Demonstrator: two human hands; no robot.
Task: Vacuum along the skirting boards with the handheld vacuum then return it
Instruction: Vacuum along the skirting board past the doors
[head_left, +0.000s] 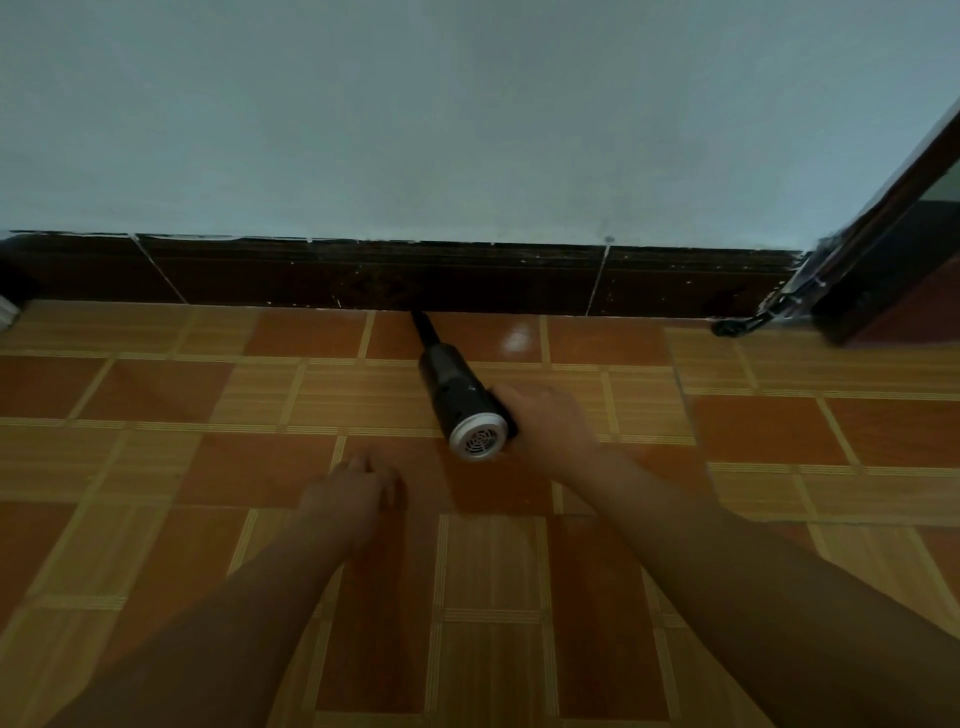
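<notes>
Right hand (550, 423) clamped on handheld vacuum (462, 400), nozzle touching skirting board (363, 278); left hand (353, 493) loosely curled, empty. Best keep nozzle tip in the floor (156, 467) joint, slide slowly.

Dim, soft picture with a bluish cast; one glare spot on the floor (514, 340) just right of centre; edges bend, lower corners dark.

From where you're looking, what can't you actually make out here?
All from the head view:
- The handheld vacuum: its handle is covered by the right hand.
- The nozzle tip: too dark against the skirting board to tell whether they touch.
- The left hand: its fingers are blurred and curled, so any contact with the floor is unclear.
- The door: cut off by the right edge.
- Dust on the floor: too small to see.
</notes>
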